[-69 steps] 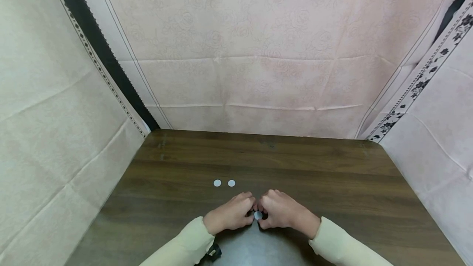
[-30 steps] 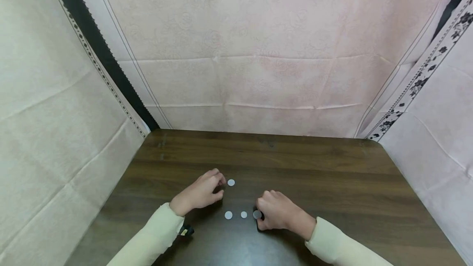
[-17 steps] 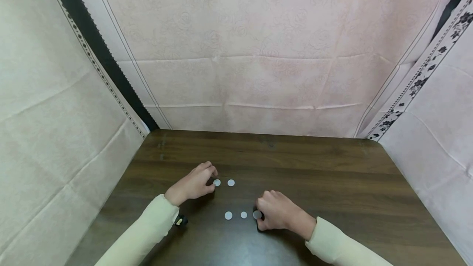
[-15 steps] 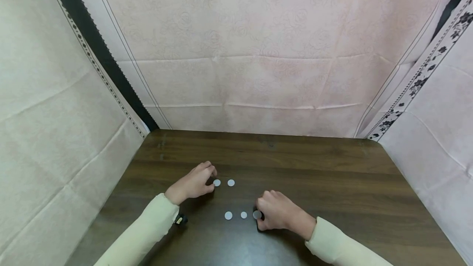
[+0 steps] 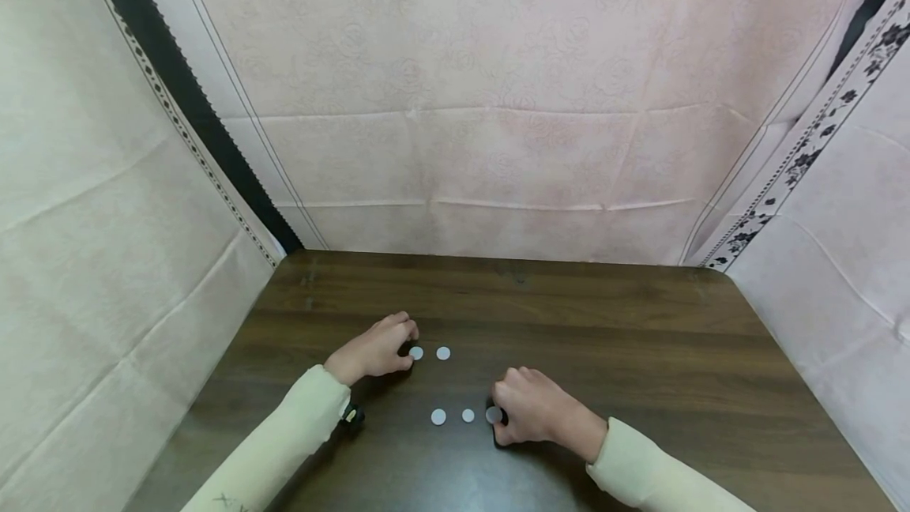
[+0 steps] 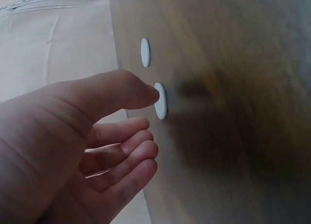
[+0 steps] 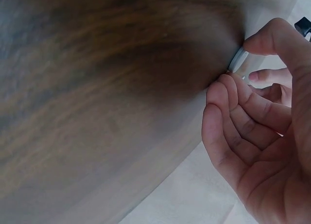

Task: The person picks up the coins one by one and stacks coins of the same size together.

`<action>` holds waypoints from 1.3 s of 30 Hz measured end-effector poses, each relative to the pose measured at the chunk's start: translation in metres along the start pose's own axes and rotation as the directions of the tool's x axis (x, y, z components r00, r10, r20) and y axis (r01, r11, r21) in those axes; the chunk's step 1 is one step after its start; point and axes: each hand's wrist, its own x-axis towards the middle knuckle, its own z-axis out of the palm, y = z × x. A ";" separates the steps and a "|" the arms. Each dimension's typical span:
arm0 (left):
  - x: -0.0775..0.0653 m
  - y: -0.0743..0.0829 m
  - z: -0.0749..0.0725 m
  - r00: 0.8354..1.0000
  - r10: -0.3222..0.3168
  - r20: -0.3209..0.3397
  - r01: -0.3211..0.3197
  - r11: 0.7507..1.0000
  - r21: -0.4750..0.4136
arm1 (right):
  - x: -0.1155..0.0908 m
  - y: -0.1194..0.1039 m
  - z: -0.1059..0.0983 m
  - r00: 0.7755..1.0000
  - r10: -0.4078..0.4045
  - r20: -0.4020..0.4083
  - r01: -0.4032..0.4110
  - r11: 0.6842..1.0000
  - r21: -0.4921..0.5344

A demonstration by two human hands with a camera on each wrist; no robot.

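My left hand (image 5: pixel 377 348) is at the far pair of small white discs, its thumb and fingers spread around the left disc (image 5: pixel 416 353). In the left wrist view the thumb tip overlaps that disc (image 6: pixel 161 101), while the other fingertips, loosely bent, stay a little apart from it. The other far disc (image 5: pixel 444 353) lies just to its right. Low on the table, my right hand (image 5: pixel 536 405) pinches a greyish-looking disc (image 5: pixel 494 415) by its edge between thumb and curled fingers. Left of it in a row lie a smaller disc (image 5: pixel 468 416) and a larger disc (image 5: pixel 438 417).
The dark wooden table (image 5: pixel 604 322) fills the lower view, with pale cloth (image 5: pixel 498 101) hanging behind it and on both sides. A black wrist device (image 5: pixel 351 415) sits under the left sleeve cuff.
My left hand has left the disc in the near row, where both hands met, and gone left and forward to the far left disc. My right hand has hardly moved.
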 end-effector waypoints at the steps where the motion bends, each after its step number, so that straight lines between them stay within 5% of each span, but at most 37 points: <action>1: 0.000 0.000 0.000 1.000 0.003 0.006 -0.003 1.000 0.003 | 0.000 0.000 0.000 1.000 0.000 0.001 0.000 1.000 0.000; 20: 0.019 -0.008 -0.002 0.996 0.073 0.058 -0.075 0.997 0.035 | -0.001 0.000 -0.003 1.000 -0.015 -0.018 0.015 1.000 -0.023; 29: 0.030 -0.020 0.001 0.974 0.220 0.061 -0.225 0.969 0.106 | -0.001 0.000 -0.002 1.000 -0.002 0.007 0.002 1.000 0.016; 39: 0.030 -0.025 0.002 0.973 0.227 0.037 -0.230 0.964 0.133 | 0.001 -0.001 -0.003 1.000 -0.006 0.008 0.006 1.000 0.012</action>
